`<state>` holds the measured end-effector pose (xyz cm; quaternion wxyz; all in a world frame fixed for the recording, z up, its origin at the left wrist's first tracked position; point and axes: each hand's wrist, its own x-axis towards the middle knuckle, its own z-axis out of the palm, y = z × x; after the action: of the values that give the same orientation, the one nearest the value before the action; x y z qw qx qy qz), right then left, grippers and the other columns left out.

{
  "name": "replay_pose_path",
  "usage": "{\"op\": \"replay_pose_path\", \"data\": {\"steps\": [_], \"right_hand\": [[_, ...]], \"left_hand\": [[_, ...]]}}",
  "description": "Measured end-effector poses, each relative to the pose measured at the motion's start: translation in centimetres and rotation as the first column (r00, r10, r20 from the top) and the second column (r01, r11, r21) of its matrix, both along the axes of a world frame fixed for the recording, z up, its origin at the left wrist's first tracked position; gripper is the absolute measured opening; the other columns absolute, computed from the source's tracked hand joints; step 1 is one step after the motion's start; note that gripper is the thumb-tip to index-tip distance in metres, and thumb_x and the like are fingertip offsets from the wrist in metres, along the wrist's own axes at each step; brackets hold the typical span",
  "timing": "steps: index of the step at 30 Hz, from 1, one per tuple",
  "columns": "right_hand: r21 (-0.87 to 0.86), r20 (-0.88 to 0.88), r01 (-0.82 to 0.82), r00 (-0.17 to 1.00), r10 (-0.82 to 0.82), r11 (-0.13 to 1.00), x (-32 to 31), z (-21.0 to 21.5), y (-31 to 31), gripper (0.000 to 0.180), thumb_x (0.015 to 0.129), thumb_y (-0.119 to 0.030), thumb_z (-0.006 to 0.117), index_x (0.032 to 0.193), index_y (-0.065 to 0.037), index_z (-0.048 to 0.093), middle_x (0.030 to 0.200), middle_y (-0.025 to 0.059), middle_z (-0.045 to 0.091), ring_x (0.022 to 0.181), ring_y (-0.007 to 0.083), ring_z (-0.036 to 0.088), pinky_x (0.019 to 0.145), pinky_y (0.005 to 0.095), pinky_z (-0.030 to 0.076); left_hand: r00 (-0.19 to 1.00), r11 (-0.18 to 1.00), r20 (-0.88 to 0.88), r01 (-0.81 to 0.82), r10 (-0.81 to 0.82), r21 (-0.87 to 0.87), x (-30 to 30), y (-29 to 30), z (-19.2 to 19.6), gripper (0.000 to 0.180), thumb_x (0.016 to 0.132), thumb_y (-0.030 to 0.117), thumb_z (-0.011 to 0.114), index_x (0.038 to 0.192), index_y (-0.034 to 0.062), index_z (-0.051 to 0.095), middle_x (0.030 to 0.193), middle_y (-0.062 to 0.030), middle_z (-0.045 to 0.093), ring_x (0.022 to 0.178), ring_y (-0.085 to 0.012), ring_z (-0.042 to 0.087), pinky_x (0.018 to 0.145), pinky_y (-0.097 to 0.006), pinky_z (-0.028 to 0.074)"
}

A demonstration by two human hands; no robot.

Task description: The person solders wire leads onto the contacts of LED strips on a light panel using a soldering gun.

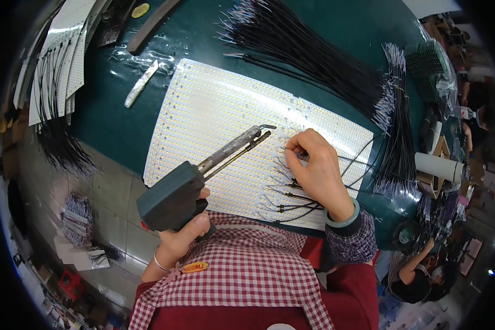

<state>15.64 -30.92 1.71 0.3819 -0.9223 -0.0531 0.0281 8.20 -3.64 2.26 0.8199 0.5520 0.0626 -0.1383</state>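
A white LED panel (203,110), dotted with rows of small yellowish chips, lies tilted on the green table in front of me. My left hand (184,236) is wrapped round the handle of a dark green soldering gun (173,195). Its bent tip and the thin feed tube beside it hang over the middle of the panel. My right hand (322,168) is closed in a pinch above the panel's right part, on a black wire (360,159) that trails off to the right. Below that hand, several short black wires (297,195) with bare ends lie along the panel.
A large bundle of black wires (308,52) spreads at the back, and another bundle (396,121) lies at the right. Wired panels (60,66) are stacked far left. A wrapped knife-like tool (141,84) rests left of the panel. A white roll (437,166) sits in a box at right.
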Motion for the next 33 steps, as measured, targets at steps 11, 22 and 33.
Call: {"op": "replay_pose_path", "data": {"steps": [11,22,33], "right_hand": [[-0.342,-0.085,-0.32,0.947,0.31,0.884,6.9,4.4,0.4,0.007,0.082,-0.009,0.062,0.084,-0.002,0.061,0.076,0.0128,0.06,0.069,0.0303,0.061,0.061,0.0388,0.047],[-0.343,0.192,-0.26,0.921,0.338,0.903,18.0,-2.1,5.7,0.005,0.082,-0.007,0.063,0.085,-0.005,0.065,0.088,0.0089,0.061,0.089,0.0279,0.059,0.075,0.0396,0.049],[0.119,0.04,-0.092,0.995,0.088,0.989,14.4,1.5,4.1,0.008,0.085,-0.006,0.059,0.091,-0.001,0.059,0.078,0.0081,0.058,0.07,0.0173,0.056,0.061,0.0305,0.046]], "left_hand": [[0.956,0.95,-0.015,-0.292,0.292,-0.112,1.8,2.5,-0.3,0.044,0.08,-0.002,0.061,0.122,-0.0045,0.048,0.11,-0.0207,0.057,0.056,-0.0151,0.054,0.044,-0.026,0.045],[0.924,0.914,-0.035,-0.382,0.381,-0.139,1.0,2.9,-0.8,0.053,0.08,-0.007,0.062,0.129,-0.002,0.045,0.11,-0.0203,0.058,0.061,-0.0164,0.057,0.047,-0.027,0.047],[0.946,0.941,-0.022,-0.323,0.323,-0.098,1.0,2.4,-0.8,0.052,0.08,-0.006,0.062,0.129,-0.0014,0.045,0.11,-0.0194,0.059,0.061,-0.0153,0.057,0.047,-0.027,0.047]]}}
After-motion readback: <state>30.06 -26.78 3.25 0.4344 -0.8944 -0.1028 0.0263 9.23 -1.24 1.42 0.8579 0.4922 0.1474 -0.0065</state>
